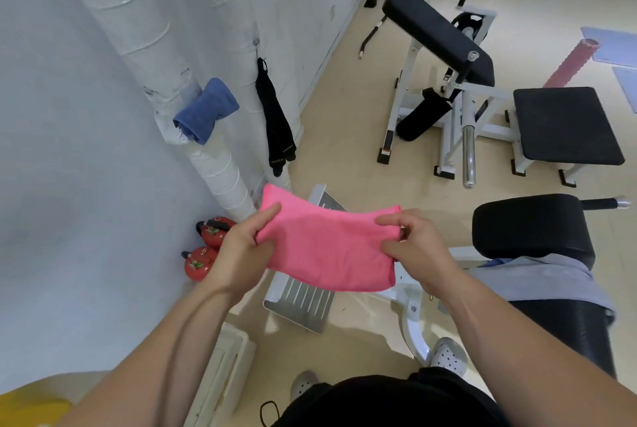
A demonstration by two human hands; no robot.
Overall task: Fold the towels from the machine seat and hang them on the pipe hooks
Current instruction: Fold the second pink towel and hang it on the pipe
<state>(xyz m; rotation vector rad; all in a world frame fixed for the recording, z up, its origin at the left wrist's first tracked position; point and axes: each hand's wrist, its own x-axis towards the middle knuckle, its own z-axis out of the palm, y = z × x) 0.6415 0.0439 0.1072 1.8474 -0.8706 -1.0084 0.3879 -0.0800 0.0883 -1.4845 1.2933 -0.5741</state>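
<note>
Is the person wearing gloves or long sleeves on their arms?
No gloves. The left hand and right hand are both bare, with no rings or watch that I can see. The left forearm and right forearm are bare too, with no sleeves showing in the picture.

two red fire extinguishers (199, 263) against wall, pink foam roller (572, 63) beyond
</note>
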